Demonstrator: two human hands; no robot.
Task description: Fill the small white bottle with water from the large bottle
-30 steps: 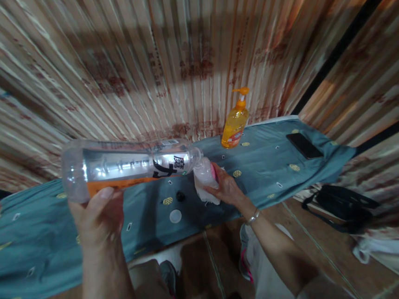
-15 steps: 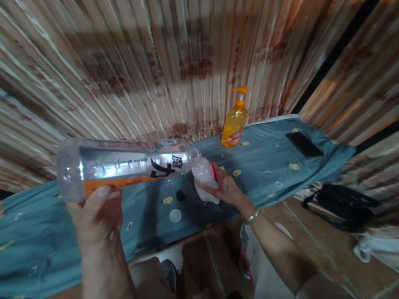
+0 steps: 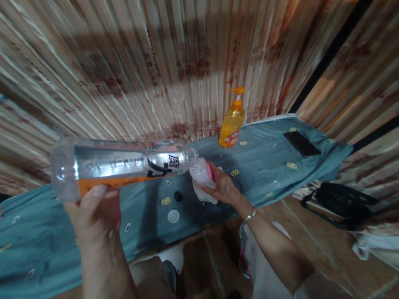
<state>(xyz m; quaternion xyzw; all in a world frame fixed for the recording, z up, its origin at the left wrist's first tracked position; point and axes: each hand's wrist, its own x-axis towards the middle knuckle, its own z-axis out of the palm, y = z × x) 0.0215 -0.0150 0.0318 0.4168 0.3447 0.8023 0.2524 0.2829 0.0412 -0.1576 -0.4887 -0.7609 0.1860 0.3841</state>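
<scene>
a long table is covered by a blue-green cloth (image 3: 273, 161) in front of a ribbed wall (image 3: 177, 53). a black bag (image 3: 344, 202) is seen on the floor to the right. a large clear bottle (image 3: 117, 168) is held level above the cloth, its mouth touching the top of a small bottle (image 3: 202, 179). the large bottle is gripped near its base from below by the left hand (image 3: 95, 219), fingers wrapped shut around it. the small bottle is clasped upright on the cloth by the right hand (image 3: 224, 189). an orange soap dispenser (image 3: 232, 121) stands by the wall; a phone (image 3: 298, 143) lies well to its right. a white cap (image 3: 173, 215) and a black cap (image 3: 178, 196) lie just beside the small bottle.
</scene>
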